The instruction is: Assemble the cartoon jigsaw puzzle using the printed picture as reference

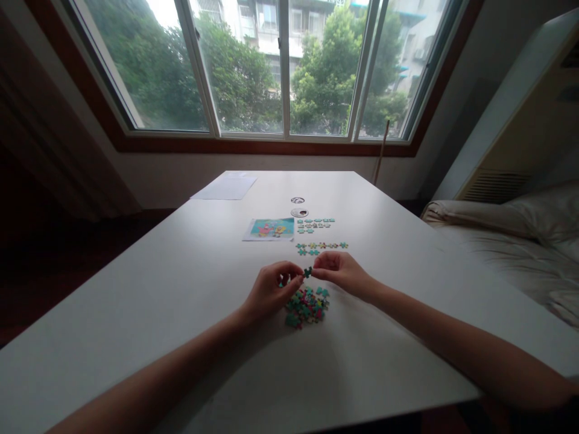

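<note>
Both my hands hover over a small heap of colourful jigsaw pieces (306, 306) on the white table (181, 283). My left hand (270, 288) and my right hand (340, 271) meet fingertip to fingertip, pinching a small teal puzzle piece (307, 272) between them just above the heap. Farther back lie a row of joined pieces (322, 246) and a second patch of joined pieces (315, 224). A printed picture sheet (270, 229) lies to their left.
Two small round lids or discs (299, 212) sit behind the joined pieces. A white paper (225, 187) lies at the table's far left. A window spans the back wall; a bed with pillows (511, 235) is at the right.
</note>
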{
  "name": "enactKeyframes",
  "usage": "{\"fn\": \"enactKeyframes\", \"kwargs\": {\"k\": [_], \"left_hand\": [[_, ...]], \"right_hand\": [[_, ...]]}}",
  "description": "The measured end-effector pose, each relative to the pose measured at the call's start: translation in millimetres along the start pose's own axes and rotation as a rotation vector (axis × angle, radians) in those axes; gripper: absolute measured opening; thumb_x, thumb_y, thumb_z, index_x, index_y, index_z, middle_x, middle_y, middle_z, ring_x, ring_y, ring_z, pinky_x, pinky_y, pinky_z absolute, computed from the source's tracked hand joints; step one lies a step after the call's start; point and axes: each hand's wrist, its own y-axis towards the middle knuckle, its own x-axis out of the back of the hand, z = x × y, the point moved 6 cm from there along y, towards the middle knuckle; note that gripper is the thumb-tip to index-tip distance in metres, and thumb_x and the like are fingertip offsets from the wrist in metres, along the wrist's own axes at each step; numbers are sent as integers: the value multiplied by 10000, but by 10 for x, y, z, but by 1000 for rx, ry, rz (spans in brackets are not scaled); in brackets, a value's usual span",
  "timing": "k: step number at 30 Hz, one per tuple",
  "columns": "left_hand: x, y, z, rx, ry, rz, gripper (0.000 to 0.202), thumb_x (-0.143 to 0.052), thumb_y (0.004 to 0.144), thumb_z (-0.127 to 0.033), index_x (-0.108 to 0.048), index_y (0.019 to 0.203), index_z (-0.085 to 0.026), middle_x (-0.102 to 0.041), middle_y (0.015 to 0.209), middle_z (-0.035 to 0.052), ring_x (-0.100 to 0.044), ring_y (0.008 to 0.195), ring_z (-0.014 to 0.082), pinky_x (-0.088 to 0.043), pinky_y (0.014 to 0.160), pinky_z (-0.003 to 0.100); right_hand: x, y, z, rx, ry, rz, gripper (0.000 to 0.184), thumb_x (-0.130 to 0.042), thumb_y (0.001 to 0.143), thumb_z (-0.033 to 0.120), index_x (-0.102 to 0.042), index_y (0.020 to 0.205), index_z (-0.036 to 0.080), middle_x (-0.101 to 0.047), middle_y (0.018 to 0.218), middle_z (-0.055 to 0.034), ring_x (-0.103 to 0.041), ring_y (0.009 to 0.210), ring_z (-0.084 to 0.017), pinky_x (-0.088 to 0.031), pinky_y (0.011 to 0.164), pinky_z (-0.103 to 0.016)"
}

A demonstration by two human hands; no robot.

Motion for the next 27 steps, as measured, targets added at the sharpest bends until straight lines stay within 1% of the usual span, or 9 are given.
{"fn": "enactKeyframes", "kwargs": {"k": [3,6,11,13,15,18,22,24,27], "left_hand": [[1,5,12,15,-22,-17,192,-552,759,-295,-627,701,-128,-549,585,2,-458,533,102,-363,489,197],[5,11,50,41,-33,-40,204,-549,760,-303,-622,697,-123,-541,577,-3,-443,522,97,-360,482,194],[-4,16,79,60,-41,-35,216,-554,757,-313,-622,681,-122,-520,553,-14,-421,498,88,-345,465,189],[-11,16,83,64,-44,-31,217,-555,759,-317,-624,689,-124,-527,562,-13,-427,505,90,-349,470,190],[-16,17,94,68,-47,-31,221,-550,768,-324,-625,708,-125,-544,584,-7,-445,522,93,-362,488,194],[-5,20,130,77,-45,-50,220,-548,773,-327,-618,716,-126,-553,608,-3,-465,551,101,-375,510,198],[46,42,224,103,-32,-102,211,-550,763,-321,-604,695,-129,-540,601,-10,-460,546,102,-374,517,205],[66,59,277,118,-32,-122,211,-549,757,-323,-597,685,-130,-541,600,-9,-475,549,107,-386,531,215],[68,74,329,134,-41,-125,218,-543,754,-333,-590,681,-133,-538,594,-12,-486,547,113,-393,535,223]], "right_hand": [[-19,1,-58,-6,-10,25,320,-734,594,402,-572,701,148,-579,636,25,-524,577,-82,-416,585,-240],[-3,-8,-61,43,-78,30,303,-693,651,416,-587,731,143,-594,654,9,-526,589,-90,-411,576,-238],[20,-73,70,189,-474,-10,219,-580,775,361,-634,757,149,-603,635,-1,-501,580,-97,-372,549,-230],[11,-97,128,235,-549,-19,202,-556,794,335,-624,748,151,-593,624,5,-497,582,-95,-368,552,-225],[36,-103,170,265,-572,-49,206,-534,806,334,-608,744,152,-587,628,5,-492,584,-95,-368,550,-221],[185,-86,195,288,-578,-147,234,-513,814,360,-590,741,152,-573,630,2,-477,583,-97,-363,539,-219],[500,-43,140,272,-541,-296,268,-509,808,397,-592,766,146,-583,660,-14,-485,599,-111,-380,560,-236],[606,-24,111,274,-528,-328,272,-509,805,400,-597,773,144,-603,691,-26,-501,620,-120,-393,582,-245],[660,-5,90,278,-531,-341,269,-502,805,392,-600,773,144,-613,706,-32,-510,638,-126,-398,594,-247]]}}
